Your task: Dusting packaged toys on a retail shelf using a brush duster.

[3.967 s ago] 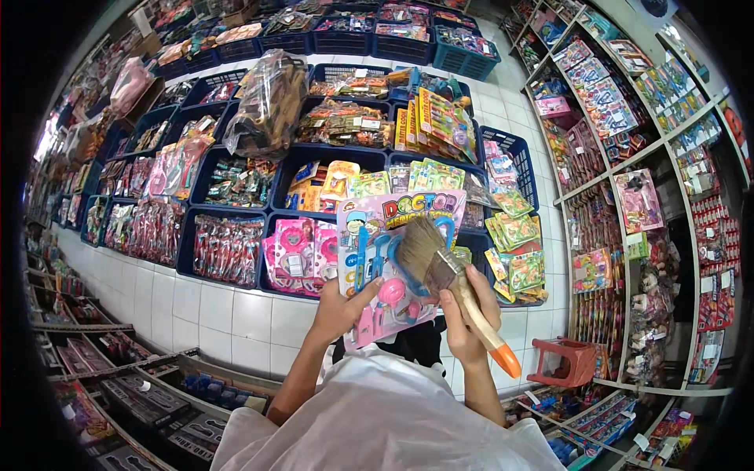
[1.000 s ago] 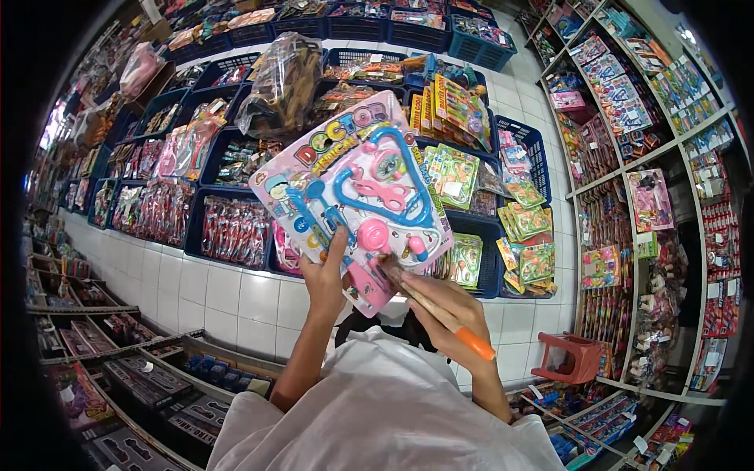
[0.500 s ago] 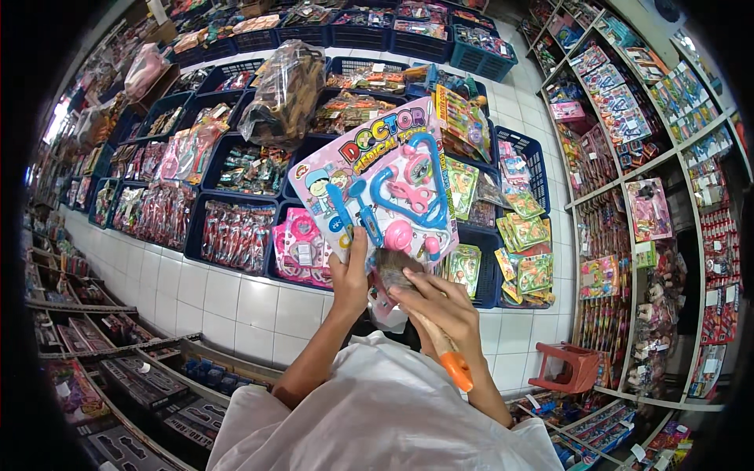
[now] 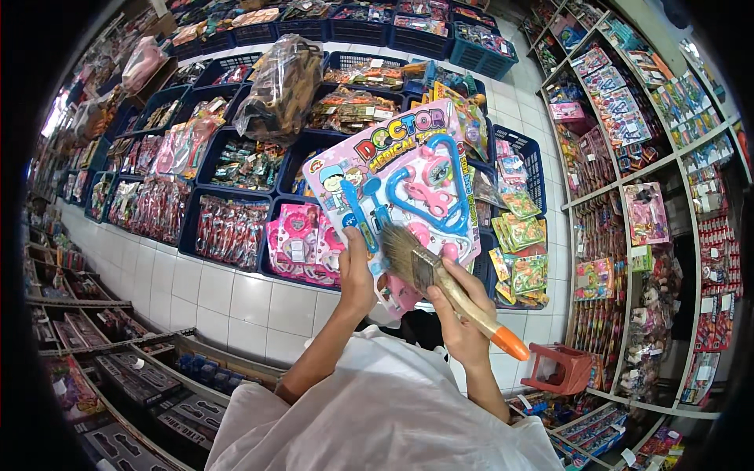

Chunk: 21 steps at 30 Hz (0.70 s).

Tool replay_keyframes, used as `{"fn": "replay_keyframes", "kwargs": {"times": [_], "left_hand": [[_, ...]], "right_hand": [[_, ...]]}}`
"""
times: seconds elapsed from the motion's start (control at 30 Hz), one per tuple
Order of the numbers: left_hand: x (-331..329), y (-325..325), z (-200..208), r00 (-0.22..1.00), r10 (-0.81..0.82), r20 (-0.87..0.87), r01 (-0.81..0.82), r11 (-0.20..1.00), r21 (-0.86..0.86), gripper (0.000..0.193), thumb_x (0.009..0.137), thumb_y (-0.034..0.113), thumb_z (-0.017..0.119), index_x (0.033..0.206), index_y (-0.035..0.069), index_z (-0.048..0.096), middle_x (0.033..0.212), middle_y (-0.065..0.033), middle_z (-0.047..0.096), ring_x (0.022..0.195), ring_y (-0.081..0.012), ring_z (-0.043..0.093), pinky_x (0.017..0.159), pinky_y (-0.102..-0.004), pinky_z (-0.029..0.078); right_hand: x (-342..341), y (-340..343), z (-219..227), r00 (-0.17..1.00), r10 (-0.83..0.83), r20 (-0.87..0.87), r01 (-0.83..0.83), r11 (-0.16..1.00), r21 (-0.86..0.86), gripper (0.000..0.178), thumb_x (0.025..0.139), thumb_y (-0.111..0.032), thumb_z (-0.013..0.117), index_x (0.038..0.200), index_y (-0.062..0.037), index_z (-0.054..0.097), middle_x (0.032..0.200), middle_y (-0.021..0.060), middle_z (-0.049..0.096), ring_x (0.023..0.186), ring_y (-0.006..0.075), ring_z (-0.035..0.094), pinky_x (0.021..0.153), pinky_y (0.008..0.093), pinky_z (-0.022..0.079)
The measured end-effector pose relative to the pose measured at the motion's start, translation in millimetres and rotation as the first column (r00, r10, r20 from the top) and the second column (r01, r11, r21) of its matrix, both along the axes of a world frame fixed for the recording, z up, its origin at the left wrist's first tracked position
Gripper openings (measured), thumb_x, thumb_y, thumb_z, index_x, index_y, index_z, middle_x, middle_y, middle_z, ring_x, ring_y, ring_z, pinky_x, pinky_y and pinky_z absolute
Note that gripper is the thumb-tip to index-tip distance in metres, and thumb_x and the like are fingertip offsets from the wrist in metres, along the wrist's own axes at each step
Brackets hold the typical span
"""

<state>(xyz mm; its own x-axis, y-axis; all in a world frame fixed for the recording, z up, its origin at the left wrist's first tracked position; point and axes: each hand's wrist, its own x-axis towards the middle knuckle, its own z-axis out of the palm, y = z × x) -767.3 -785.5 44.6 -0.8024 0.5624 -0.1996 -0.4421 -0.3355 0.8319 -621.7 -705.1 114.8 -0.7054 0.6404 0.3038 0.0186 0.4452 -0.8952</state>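
A toy doctor set on a pink and white card, with blue and pink plastic pieces, is tilted in front of me. My left hand is closed on its lower left edge, thumb on the front. In my right hand is a paintbrush with a pale wooden handle and an orange end. Its bristles fan over the lower middle of the card, near the blue pieces. The right fingers lie by the card's lower right edge; whether they also grip it, I cannot tell.
Blue crates of packaged toys stand in rows on the white tiled floor ahead. A clear plastic bag of brown things rests on them. Stocked shelves line the right, with a red stool near them. Low racks hold boxes at lower left.
The paintbrush has turned and moved up, its bristles now over the card's face rather than its lower edge. My right hand has shifted right. The card has moved slightly right.
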Motion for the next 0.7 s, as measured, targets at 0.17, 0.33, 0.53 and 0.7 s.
{"fn": "replay_keyframes", "kwargs": {"times": [0.17, 0.33, 0.53, 0.7], "left_hand": [[0.6, 6.0, -6.4, 1.000, 0.024, -0.010, -0.025, 0.999, -0.035, 0.060, 0.097, 0.062, 0.031, 0.113, 0.008, 0.052, 0.083, -0.0011, 0.060, 0.057, -0.0057, 0.055, 0.039, -0.0201, 0.039], [-2.7, 8.3, 10.0, 0.996, 0.070, -0.048, -0.072, 0.997, -0.040, 0.059, 0.098, 0.061, 0.030, 0.115, 0.008, 0.052, 0.087, -0.0022, 0.061, 0.064, -0.0073, 0.058, 0.044, -0.0209, 0.043], [1.2, 4.2, 7.1, 0.958, -0.159, -0.238, 0.094, 0.960, -0.264, 0.061, 0.102, 0.052, 0.025, 0.126, 0.001, 0.047, 0.112, -0.0094, 0.059, 0.095, -0.0133, 0.059, 0.072, -0.0270, 0.052], [10.3, 5.4, 9.2, 0.929, -0.052, -0.367, 0.010, 0.993, -0.116, 0.049, 0.105, 0.040, 0.031, 0.127, -0.001, 0.047, 0.085, -0.0004, 0.050, 0.074, -0.0083, 0.043, 0.069, -0.0256, 0.039]], "right_hand": [[9.3, 21.6, 8.4, 0.986, 0.116, 0.120, -0.114, 0.993, -0.028, 0.039, 0.084, -0.001, 0.069, 0.122, 0.0032, 0.059, 0.114, 0.0140, 0.064, 0.101, 0.0166, 0.062, 0.087, 0.0276, 0.049], [7.7, 30.9, 20.4, 0.963, 0.217, 0.162, -0.237, 0.965, 0.111, 0.032, 0.082, 0.002, 0.070, 0.113, 0.0037, 0.065, 0.113, 0.0158, 0.067, 0.097, 0.0198, 0.067, 0.084, 0.0268, 0.053], [-23.4, 28.3, 42.0, 0.974, 0.217, 0.059, -0.224, 0.962, 0.153, 0.034, 0.082, 0.004, 0.069, 0.115, 0.0051, 0.063, 0.113, 0.0161, 0.067, 0.098, 0.0202, 0.067, 0.084, 0.0282, 0.053], [-35.9, 26.3, 55.7, 0.991, 0.130, -0.026, -0.124, 0.978, 0.167, 0.038, 0.083, 0.003, 0.068, 0.120, 0.0050, 0.060, 0.117, 0.0156, 0.065, 0.103, 0.0187, 0.063, 0.089, 0.0289, 0.050]]}}
